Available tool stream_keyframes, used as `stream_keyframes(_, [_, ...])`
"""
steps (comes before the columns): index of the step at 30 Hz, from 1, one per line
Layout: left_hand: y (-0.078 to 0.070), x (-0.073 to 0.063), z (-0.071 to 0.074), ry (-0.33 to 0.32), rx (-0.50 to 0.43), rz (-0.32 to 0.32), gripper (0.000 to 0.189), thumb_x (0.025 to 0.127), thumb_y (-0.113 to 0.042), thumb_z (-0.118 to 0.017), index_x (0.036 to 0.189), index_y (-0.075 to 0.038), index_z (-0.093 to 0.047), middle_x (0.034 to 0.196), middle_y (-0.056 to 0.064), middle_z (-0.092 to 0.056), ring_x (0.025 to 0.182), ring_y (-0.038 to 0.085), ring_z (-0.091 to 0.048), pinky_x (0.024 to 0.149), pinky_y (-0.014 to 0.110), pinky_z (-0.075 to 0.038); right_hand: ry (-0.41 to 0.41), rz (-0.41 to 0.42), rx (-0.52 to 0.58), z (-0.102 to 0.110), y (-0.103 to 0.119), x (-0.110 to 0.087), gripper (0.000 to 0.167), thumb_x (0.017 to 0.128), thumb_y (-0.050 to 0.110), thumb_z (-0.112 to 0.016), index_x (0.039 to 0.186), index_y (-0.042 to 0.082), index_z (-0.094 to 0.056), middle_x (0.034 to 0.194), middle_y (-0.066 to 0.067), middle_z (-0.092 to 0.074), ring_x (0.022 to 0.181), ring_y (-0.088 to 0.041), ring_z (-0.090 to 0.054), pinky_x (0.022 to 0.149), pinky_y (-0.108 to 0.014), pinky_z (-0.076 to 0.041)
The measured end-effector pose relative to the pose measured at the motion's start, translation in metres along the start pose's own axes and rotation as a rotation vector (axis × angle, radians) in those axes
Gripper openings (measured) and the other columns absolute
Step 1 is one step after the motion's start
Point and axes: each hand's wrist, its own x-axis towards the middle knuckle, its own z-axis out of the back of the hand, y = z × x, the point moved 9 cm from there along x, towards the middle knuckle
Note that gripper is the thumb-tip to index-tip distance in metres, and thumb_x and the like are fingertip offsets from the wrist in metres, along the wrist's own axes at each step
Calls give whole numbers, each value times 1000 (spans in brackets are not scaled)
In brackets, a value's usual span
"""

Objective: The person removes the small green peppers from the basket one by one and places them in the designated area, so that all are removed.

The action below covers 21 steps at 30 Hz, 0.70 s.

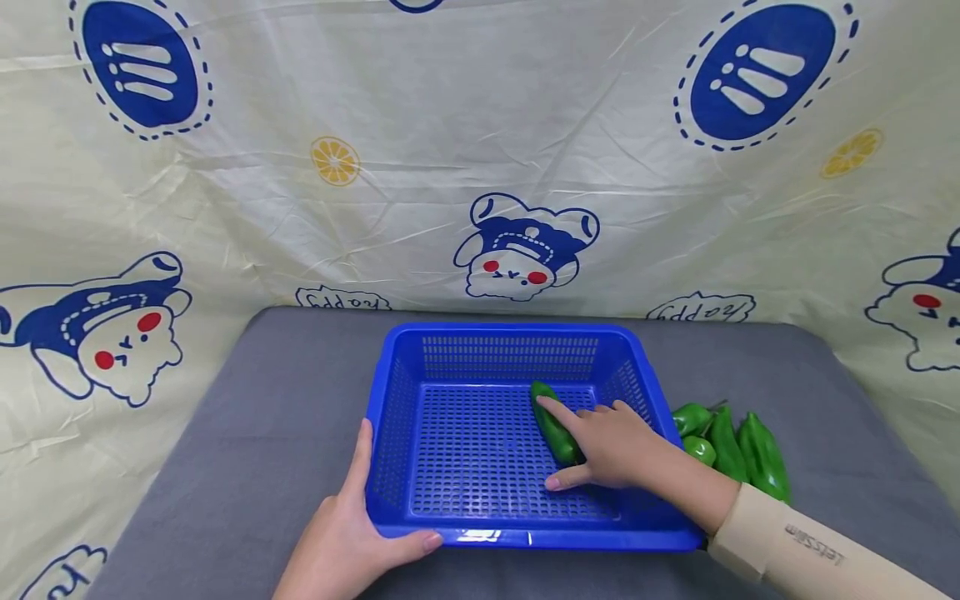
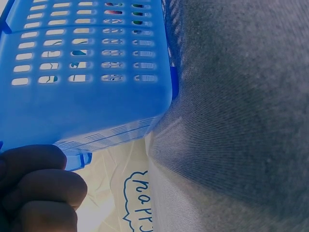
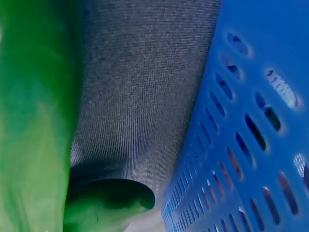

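A blue perforated plastic basket (image 1: 480, 535) stands on the grey cloth. My left hand (image 1: 348, 533) holds its near left corner, thumb on the front rim and index finger along the left side; the left wrist view has its other fingers (image 2: 46, 186) bent beside the basket wall. Inside the basket, on the right of its floor, lies a long green pepper (image 1: 553, 429). Over it is my right hand (image 1: 618, 446), index finger extended across the pepper and thumb spread apart from it. The remaining right fingers are partly hidden.
Several green peppers (image 1: 761, 454) lie on the grey cloth (image 1: 285, 400) just right of the basket, beneath and beside my right forearm. Behind the table hangs a pale printed sheet (image 1: 420, 225). In the right wrist view, a green pepper (image 3: 36, 121) looms close beside the basket's wall.
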Motion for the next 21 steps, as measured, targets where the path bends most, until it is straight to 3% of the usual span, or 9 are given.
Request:
stream_keyframes(6, [0, 1, -1, 1, 1, 2, 146, 54, -68, -87, 158, -39, 12, 116, 21, -70, 100, 25, -68, 87, 49, -53, -54, 26, -10, 1, 4, 5, 111, 69, 83, -63, 153, 17, -31, 119, -14, -68, 99, -34, -66, 81, -53, -51])
stream_keyframes(10, [0, 1, -1, 3, -2, 6, 146, 54, -68, -87, 158, -39, 12, 118, 21, -69, 100, 25, -68, 87, 49, -53, -81, 41, -11, 1, 6, 5, 108, 68, 80, -67, 149, 17, -35, 109, -11, -68, 90, -28, -64, 69, -46, -49])
stream_keyframes(16, [0, 1, -1, 3, 0, 5, 146, 54, -68, -87, 157, -39, 12, 118, 22, -69, 100, 26, -68, 87, 49, -53, -63, 53, 10, -2, 8, 6, 108, 64, 78, -71, 147, 18, -35, 108, -10, -68, 93, -28, -64, 72, -50, -50])
stream_keyframes(21, [1, 2, -2, 3, -9, 6, 146, 54, -67, -87, 158, -39, 12, 117, 21, -70, 100, 26, -68, 86, 50, -53, -18, 36, 19, -6, 7, 7, 108, 66, 80, -68, 150, 19, -35, 120, -15, -67, 107, -35, -64, 83, -57, -50])
